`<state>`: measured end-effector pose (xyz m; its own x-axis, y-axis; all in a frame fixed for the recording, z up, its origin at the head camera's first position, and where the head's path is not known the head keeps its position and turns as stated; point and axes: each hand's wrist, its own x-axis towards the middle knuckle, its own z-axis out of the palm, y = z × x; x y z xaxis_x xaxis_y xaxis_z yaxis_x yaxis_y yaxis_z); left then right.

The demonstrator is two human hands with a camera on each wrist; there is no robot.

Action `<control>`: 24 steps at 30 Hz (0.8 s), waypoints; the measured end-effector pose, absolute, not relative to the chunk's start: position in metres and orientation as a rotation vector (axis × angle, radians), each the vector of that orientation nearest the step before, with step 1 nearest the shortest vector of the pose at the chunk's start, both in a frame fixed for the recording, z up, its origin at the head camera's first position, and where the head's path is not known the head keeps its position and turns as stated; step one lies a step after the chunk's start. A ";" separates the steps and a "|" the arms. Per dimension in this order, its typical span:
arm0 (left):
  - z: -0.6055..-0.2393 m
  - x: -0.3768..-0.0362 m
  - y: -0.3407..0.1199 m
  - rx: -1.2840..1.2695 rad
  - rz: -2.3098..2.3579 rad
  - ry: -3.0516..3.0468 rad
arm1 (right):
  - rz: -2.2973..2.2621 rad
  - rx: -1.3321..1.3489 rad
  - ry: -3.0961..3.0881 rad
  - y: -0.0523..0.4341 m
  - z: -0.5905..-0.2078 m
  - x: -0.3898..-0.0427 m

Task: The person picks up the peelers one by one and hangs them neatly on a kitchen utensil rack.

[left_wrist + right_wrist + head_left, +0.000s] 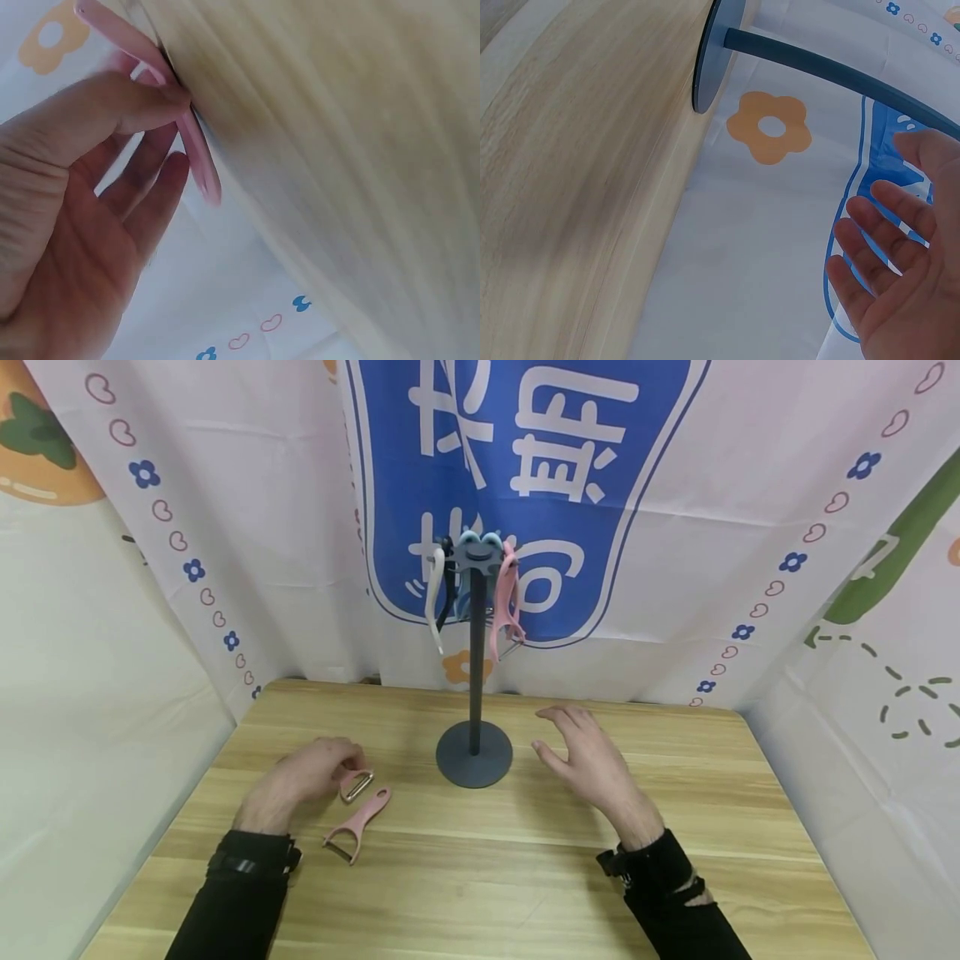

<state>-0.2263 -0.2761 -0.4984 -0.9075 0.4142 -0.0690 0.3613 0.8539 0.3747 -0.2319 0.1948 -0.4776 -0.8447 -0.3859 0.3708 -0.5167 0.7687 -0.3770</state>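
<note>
My left hand [303, 777] pinches a pink peeler [356, 786] over the left part of the table, its metal blade pointing toward me. Up close in the left wrist view, thumb and fingers meet around the handle of the pink peeler [196, 154]. A second pink peeler [358, 827] lies on the table just beside that hand. Right of a dark grey stand [477, 677], my right hand [588, 760] is held with loosely spread fingers and nothing in them. The right wrist view shows its palm and bent-apart fingers [889, 232] in the air.
At the stand's top hang a white peeler [435, 597], a black one [448, 585], a light blue one [465, 597] and pink ones [506, 597]. The stand's round base [474, 772] sits on the wooden table [525, 893]. Printed cloth [300, 527] encloses the table's back and sides.
</note>
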 end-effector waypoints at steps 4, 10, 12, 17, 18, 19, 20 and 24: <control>-0.502 -0.230 -0.279 0.714 0.501 2.891 | 0.705 0.696 -2.704 0.194 -0.477 -0.231; -0.498 -0.230 -0.278 0.720 0.493 2.887 | 0.727 0.691 -2.711 0.194 -0.477 -0.231; -0.494 -0.229 -0.277 0.655 0.500 2.898 | 0.733 0.686 -2.713 0.194 -0.477 -0.231; -0.479 -0.223 -0.274 0.317 0.449 2.922 | 0.744 0.680 -2.721 0.195 -0.477 -0.231; -0.476 -0.221 -0.275 0.247 0.429 2.912 | 0.745 0.681 -2.722 0.195 -0.476 -0.231; -0.474 -0.219 -0.274 0.185 0.404 2.895 | 0.746 0.682 -2.723 0.195 -0.476 -0.231; -0.472 -0.217 -0.275 0.137 0.385 2.875 | 0.746 0.682 -2.723 0.195 -0.476 -0.231; -0.469 -0.212 -0.275 0.043 0.359 2.786 | 0.748 0.684 -2.724 0.195 -0.475 -0.230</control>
